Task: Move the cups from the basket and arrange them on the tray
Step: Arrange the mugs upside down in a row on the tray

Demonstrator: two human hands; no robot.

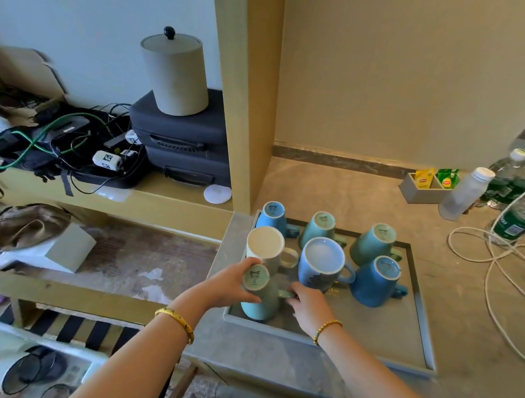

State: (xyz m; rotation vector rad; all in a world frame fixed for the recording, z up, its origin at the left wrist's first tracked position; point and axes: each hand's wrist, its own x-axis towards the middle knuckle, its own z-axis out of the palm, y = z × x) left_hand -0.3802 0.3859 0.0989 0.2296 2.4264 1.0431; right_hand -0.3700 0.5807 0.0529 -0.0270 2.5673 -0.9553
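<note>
On the counter's tray (421, 311), my left hand (229, 286) grips an upturned green cup (259, 297) while my right hand (307, 307) pinches its handle.

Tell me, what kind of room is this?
Probably a hotel room's drinks corner. A box of tea bags and water bottles stand on the counter, and mugs sit upside down on a tray.

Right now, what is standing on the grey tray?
Seven cups stand upside down on the tray. The left hand grips the near green cup; the right hand touches its handle. What lies under them is hidden.
</note>
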